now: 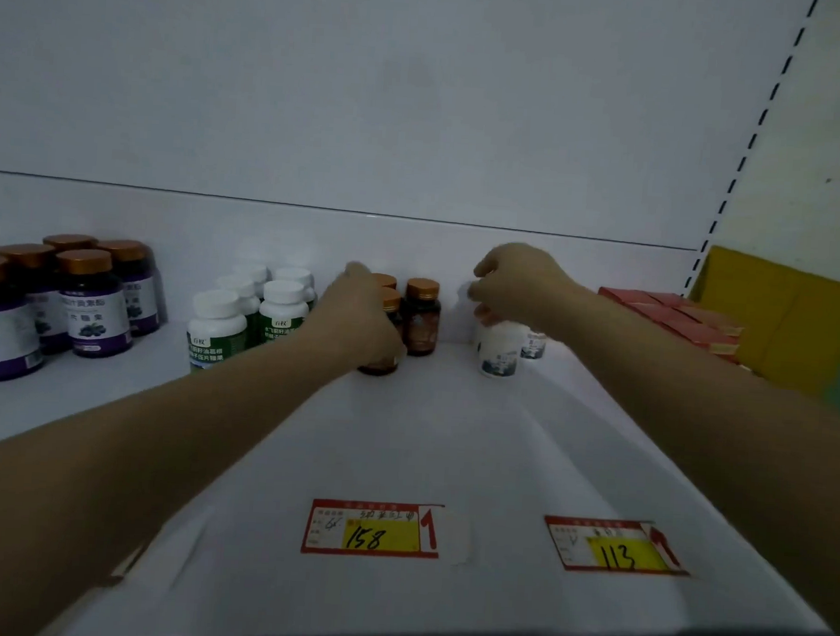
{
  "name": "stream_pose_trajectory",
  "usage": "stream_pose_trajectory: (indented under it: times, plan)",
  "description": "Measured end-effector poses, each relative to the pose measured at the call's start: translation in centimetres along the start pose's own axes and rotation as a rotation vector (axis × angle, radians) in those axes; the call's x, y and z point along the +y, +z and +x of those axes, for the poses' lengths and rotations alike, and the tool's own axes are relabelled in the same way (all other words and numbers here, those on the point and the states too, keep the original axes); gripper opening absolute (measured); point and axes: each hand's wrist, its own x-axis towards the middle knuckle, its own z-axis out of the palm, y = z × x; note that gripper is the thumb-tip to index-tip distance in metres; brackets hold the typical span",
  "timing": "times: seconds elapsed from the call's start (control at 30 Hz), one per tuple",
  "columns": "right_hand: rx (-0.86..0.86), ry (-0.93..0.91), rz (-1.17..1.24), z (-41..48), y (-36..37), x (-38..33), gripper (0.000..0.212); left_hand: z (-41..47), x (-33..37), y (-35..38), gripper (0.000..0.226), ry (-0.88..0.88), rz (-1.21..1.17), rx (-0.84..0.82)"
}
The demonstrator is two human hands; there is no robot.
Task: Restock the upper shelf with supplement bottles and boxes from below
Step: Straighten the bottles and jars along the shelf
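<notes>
Both my arms reach onto the white upper shelf point(449, 442). My left hand point(359, 314) is wrapped around a dark brown bottle point(381, 362) with a copper cap, which stands on the shelf. Two more brown bottles point(420, 315) stand right behind and beside it. My right hand point(513, 284) hovers over a small white bottle point(499, 352), fingertips at its cap; whether it grips the cap is unclear. A second white bottle point(533, 344) stands behind it, partly hidden by my wrist.
Green-labelled white-capped bottles point(241, 316) stand left of my left hand, purple-labelled bottles point(65, 301) at far left. Red boxes point(678, 319) are stacked at far right by a yellow panel. Price tags reading 158 point(370, 528) and 113 point(615, 546) lie along the shelf front.
</notes>
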Motion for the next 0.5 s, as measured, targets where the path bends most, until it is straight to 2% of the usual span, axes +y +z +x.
stream_pose_trajectory:
  times: [0.07, 0.13, 0.23, 0.3, 0.4, 0.5]
  plan:
    - [0.122, 0.008, -0.055, 0.4, -2.5, 1.0, 0.034, -0.4, 2.3, -0.6, 0.091, 0.207, 0.007, 0.142]
    - [0.185, 0.062, -0.166, 0.5, -4.0, 2.8, 0.037, -0.8, 4.8, -0.1, 0.09, 0.315, -0.021, 0.105]
    - [0.102, 0.139, -0.35, 0.7, -3.8, 6.4, 0.035, 0.4, 6.3, 3.5, 0.078, 0.12, -0.049, -0.121]
    - [0.014, 0.147, -0.381, 0.8, -2.6, 8.5, 0.035, 1.1, 6.1, 6.3, 0.076, 0.009, -0.135, -0.251]
    - [-0.081, 0.127, -0.398, 2.0, -0.4, 11.0, 0.033, 1.9, 5.9, 8.9, 0.068, -0.044, -0.181, -0.291]
    - [-0.112, 0.093, -0.35, 3.9, 0.2, 12.5, 0.03, 2.4, 6.4, 9.6, 0.032, 0.01, -0.227, -0.242]
